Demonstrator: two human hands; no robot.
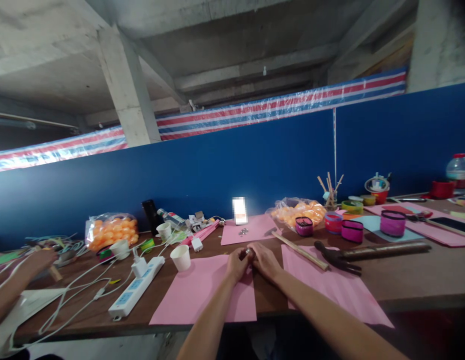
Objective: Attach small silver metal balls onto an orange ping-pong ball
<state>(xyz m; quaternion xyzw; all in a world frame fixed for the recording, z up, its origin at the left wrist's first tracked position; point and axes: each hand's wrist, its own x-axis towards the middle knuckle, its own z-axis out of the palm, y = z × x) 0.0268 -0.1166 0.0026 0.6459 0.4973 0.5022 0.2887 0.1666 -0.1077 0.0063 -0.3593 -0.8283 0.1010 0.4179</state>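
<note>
My left hand [237, 265] and my right hand [266, 261] meet above the front of the table, fingers curled together. Between the fingertips shows a small shiny metal piece [248, 251], mostly covered; its exact kind is too small to make out. Beneath my left forearm lies a pink sheet [187, 295], with a white paper cup [180, 257] on its far left corner. A second pink sheet [337, 295] is under my right forearm. Farther back, several small silvery pieces [243, 231] rest on another pink sheet [260, 227].
Right of my hands lie a wooden-handled tool [303, 252] and a claw hammer [382, 251]. Rolls of tape [392, 223] stand behind. A white power strip [137, 290] and cables are at left, near another person's hand [41, 262]. Bags of orange balls [116, 232] sit farther back.
</note>
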